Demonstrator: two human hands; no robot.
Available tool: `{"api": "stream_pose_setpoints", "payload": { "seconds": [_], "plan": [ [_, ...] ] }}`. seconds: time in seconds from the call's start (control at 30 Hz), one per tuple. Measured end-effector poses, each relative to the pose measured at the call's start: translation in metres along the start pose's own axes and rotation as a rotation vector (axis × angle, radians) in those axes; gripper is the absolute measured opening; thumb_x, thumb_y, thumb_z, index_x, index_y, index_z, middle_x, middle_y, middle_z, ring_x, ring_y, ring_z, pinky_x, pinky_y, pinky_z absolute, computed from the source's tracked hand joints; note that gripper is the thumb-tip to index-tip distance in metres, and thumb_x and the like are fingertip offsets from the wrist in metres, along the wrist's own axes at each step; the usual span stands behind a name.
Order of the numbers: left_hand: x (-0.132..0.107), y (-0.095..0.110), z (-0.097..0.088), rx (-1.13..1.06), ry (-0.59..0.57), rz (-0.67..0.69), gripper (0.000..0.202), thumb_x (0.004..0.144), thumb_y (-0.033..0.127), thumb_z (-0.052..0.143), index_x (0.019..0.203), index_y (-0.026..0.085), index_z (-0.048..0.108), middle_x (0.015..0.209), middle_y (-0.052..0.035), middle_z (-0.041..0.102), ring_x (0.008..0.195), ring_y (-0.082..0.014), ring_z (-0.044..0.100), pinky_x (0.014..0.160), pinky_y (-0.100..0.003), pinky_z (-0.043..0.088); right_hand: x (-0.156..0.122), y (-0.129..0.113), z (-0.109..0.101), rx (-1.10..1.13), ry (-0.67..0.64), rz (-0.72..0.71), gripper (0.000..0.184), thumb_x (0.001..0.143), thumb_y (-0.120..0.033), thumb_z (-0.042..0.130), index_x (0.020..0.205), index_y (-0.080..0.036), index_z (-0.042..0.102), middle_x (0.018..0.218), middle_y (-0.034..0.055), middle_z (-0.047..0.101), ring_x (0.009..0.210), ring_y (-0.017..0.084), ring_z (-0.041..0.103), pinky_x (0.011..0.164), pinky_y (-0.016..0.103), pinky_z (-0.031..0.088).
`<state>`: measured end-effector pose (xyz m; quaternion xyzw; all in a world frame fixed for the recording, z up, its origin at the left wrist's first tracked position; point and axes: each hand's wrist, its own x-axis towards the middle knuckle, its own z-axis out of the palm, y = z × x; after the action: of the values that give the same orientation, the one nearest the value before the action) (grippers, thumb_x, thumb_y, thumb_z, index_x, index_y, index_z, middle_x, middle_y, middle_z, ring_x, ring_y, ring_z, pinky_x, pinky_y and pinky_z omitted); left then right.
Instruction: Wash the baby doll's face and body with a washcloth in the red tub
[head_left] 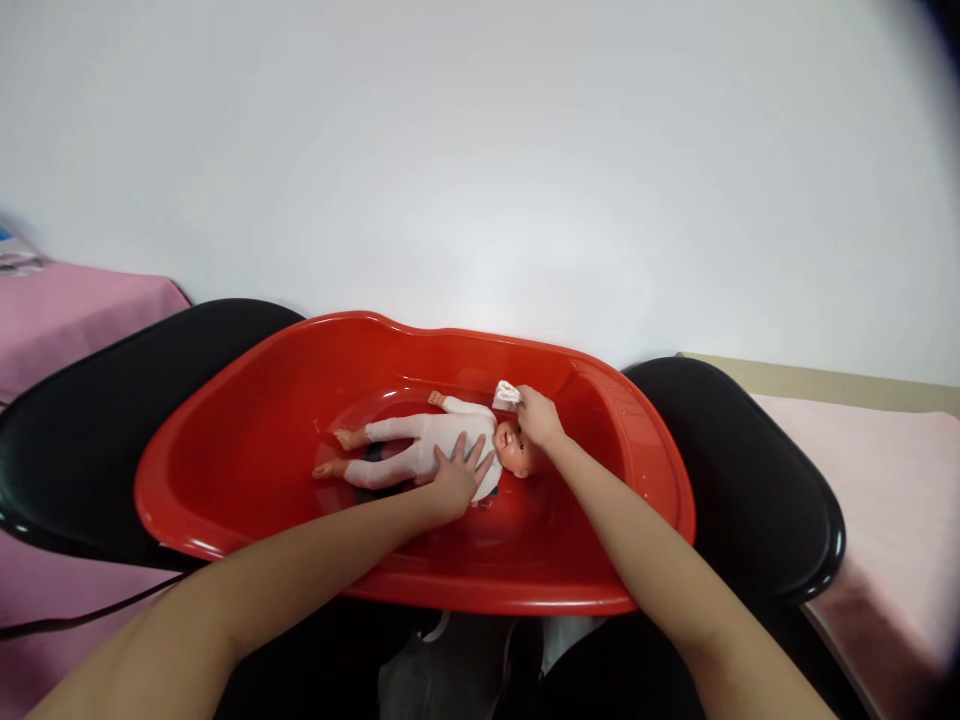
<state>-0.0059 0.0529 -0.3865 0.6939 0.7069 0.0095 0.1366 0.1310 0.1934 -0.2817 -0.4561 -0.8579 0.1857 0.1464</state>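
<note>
A baby doll (405, 440) in white clothes lies on its back inside a red baby bathtub (225, 460), head to the right and feet to the left. My left hand (456, 482) rests on the doll's torso with its fingers spread. Beside the doll's head, my right hand (538, 415) is closed on a small folded white cloth (507, 395), which sticks out past the fingertips. Part of the doll's head is covered by that hand. A dark patch shows beneath the doll on the tub floor.
Black chair seats (135, 420) support or flank the tub, another black seat (750, 480) being on the right. Pink-covered surfaces (90, 310) lie at both sides. A white wall (480, 180) rises behind. A dark cord (97, 607) runs at lower left.
</note>
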Motion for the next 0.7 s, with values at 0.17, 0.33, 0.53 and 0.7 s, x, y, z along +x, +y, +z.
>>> {"api": "stream_pose_setpoints", "payload": {
  "seconds": [0.17,0.33,0.53,0.7],
  "plan": [
    [-0.015,-0.008,-0.007,0.083,0.018,0.032,0.096,0.08,0.022,0.079,0.165,0.047,0.041,0.18,0.0025,0.014,0.165,-0.0425,-0.005,0.128,-0.076,0.008,-0.004,-0.006,0.006,-0.103,-0.127,-0.052,0.021,0.099,-0.018,0.046,0.103,-0.019,0.067,0.114,0.0105,0.076,0.106,0.023,0.066,0.091,0.032,0.039],
    [-0.038,-0.036,-0.016,0.051,0.035,0.239,0.074,0.089,0.028,0.065,0.158,0.05,0.053,0.174,0.0061,0.034,0.166,-0.0368,0.006,0.133,-0.066,0.008,-0.013,-0.013,0.006,-0.152,-0.235,-0.116,0.013,0.094,-0.02,0.055,0.102,-0.02,0.065,0.105,0.0087,0.076,0.098,0.024,0.068,0.09,0.034,0.04],
    [-0.055,-0.071,-0.024,0.137,-0.147,0.407,0.063,0.089,0.039,0.049,0.147,0.062,0.059,0.164,0.0129,0.049,0.163,-0.0312,0.023,0.13,-0.063,0.024,-0.023,-0.008,0.007,-0.134,-0.177,-0.093,0.013,0.096,-0.021,0.051,0.098,-0.023,0.063,0.095,0.0078,0.075,0.082,0.024,0.067,0.08,0.034,0.043],
    [-0.049,-0.085,-0.016,-0.002,-0.013,0.426,0.064,0.086,0.038,0.047,0.146,0.056,0.064,0.161,0.0052,0.054,0.16,-0.0324,0.034,0.124,-0.064,0.037,-0.011,-0.002,0.007,-0.172,-0.26,-0.075,0.011,0.095,-0.024,0.053,0.099,-0.022,0.063,0.101,0.01,0.076,0.089,0.027,0.069,0.078,0.035,0.042]
  ]
}}
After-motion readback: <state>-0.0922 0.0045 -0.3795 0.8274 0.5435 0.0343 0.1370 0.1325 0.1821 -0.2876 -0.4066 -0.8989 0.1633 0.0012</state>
